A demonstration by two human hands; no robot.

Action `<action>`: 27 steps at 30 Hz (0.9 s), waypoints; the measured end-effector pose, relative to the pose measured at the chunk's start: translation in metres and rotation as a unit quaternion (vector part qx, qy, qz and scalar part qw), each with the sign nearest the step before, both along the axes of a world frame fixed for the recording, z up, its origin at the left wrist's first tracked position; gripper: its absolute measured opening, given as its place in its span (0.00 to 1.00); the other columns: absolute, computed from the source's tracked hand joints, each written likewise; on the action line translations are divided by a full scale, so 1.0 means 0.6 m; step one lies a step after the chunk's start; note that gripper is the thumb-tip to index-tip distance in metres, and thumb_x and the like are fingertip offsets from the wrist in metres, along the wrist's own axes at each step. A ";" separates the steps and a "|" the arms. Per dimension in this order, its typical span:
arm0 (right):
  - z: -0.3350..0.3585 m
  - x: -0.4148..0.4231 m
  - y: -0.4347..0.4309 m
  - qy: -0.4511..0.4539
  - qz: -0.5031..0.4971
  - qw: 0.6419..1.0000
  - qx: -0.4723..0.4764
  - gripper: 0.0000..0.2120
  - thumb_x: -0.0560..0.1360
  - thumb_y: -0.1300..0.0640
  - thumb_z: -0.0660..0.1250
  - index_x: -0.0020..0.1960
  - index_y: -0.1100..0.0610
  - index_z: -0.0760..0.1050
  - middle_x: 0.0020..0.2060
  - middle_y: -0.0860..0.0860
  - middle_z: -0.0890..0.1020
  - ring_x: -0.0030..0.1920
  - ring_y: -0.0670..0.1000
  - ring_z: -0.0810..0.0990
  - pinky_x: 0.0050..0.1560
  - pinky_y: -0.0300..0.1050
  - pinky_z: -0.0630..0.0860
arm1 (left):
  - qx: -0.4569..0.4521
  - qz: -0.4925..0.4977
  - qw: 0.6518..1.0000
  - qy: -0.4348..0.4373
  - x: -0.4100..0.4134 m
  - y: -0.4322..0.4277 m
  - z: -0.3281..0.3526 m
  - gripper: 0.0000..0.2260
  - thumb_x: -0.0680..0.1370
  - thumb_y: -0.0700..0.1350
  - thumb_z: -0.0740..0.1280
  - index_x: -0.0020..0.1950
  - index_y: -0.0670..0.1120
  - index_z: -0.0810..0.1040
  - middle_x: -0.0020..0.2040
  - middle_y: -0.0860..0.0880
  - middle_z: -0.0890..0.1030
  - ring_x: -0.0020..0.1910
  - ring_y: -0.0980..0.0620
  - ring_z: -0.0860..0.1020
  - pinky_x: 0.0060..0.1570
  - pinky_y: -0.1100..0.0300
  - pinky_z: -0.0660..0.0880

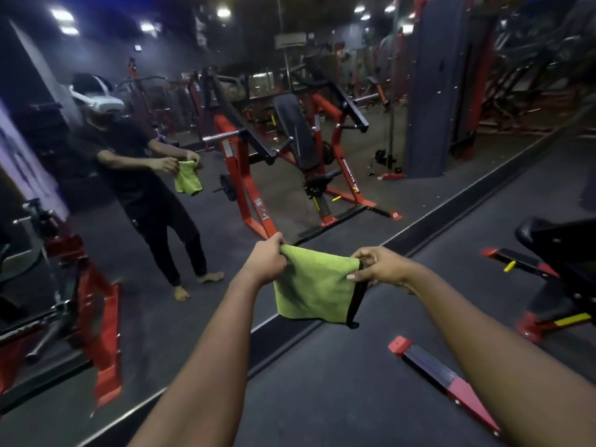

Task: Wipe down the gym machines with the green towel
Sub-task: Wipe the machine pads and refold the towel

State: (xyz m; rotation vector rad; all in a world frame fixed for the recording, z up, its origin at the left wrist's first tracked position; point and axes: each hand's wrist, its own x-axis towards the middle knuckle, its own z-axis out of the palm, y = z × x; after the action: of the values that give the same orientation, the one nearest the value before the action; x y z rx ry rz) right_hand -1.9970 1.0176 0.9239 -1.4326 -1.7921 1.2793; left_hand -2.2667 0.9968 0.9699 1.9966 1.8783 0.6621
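I hold the green towel (314, 285) stretched out in front of me, above the dark floor. My left hand (269, 262) grips its upper left corner. My right hand (379, 266) pinches the upper right corner, where a black edge strip runs down the towel's side. The cloth hangs folded below both hands. A red and black gym machine (554, 279) with a black padded seat stands to my right, apart from the towel.
A wall mirror (225, 140) fills the left and far side, with its base rail running diagonally along the floor. It reflects me with the towel and a red press machine (300, 150). A red and black floor foot (445, 379) lies at lower right.
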 end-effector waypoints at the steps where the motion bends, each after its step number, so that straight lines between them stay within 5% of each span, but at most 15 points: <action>1: 0.002 0.008 0.025 -0.004 -0.004 1.000 0.003 0.12 0.70 0.62 0.80 0.51 0.59 0.81 0.39 0.47 0.85 0.43 0.47 0.81 0.44 0.41 0.75 | 0.006 -0.008 1.000 -0.001 0.008 0.033 -0.001 0.10 0.73 0.32 0.55 0.45 0.46 0.67 0.41 0.43 0.75 0.43 0.42 0.73 0.35 0.54 0.65; 7: -0.017 0.062 0.244 0.025 -0.138 0.989 0.049 0.13 0.68 0.67 0.79 0.39 0.56 0.75 0.36 0.52 0.80 0.40 0.50 0.78 0.41 0.42 0.74 | -0.014 -0.064 0.997 -0.032 0.077 0.282 -0.024 0.08 0.76 0.35 0.56 0.51 0.45 0.65 0.49 0.38 0.78 0.49 0.39 0.76 0.47 0.49 0.74; 13: 0.008 0.158 0.476 0.073 -0.216 0.971 0.065 0.14 0.70 0.69 0.77 0.47 0.56 0.75 0.41 0.53 0.78 0.42 0.50 0.78 0.39 0.41 0.74 | -0.051 -0.111 0.989 -0.086 0.170 0.545 -0.009 0.10 0.78 0.44 0.68 0.52 0.45 0.68 0.44 0.45 0.79 0.41 0.48 0.77 0.40 0.56 0.76; 17: -0.005 0.235 0.606 0.053 -0.279 0.956 0.077 0.17 0.65 0.66 0.80 0.43 0.52 0.75 0.46 0.52 0.80 0.49 0.53 0.79 0.53 0.53 0.80 | -0.007 -0.159 0.986 -0.054 0.230 0.690 -0.006 0.09 0.78 0.42 0.69 0.51 0.45 0.69 0.41 0.50 0.76 0.38 0.54 0.74 0.29 0.71 0.67; 19: -0.019 0.278 0.669 0.043 -0.307 0.948 0.076 0.17 0.63 0.64 0.81 0.43 0.51 0.76 0.45 0.54 0.83 0.49 0.55 0.82 0.55 0.59 0.81 | 0.014 -0.173 0.983 -0.052 0.268 0.773 -0.016 0.08 0.78 0.41 0.70 0.50 0.44 0.71 0.40 0.48 0.77 0.38 0.52 0.73 0.30 0.70 0.68; 27: -0.037 0.406 0.889 0.032 -0.394 0.916 0.066 0.17 0.66 0.66 0.81 0.46 0.56 0.76 0.43 0.54 0.81 0.47 0.53 0.80 0.54 0.56 0.79 | 0.035 -0.289 0.957 -0.017 0.424 1.097 -0.032 0.09 0.76 0.40 0.72 0.47 0.46 0.72 0.41 0.47 0.78 0.42 0.48 0.75 0.36 0.59 0.63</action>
State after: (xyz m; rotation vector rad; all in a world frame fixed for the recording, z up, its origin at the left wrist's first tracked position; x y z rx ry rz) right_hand -1.7536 1.5508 0.9016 -1.7403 -1.0259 0.7441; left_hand -2.0125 1.6549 0.9508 2.3960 1.1599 0.5867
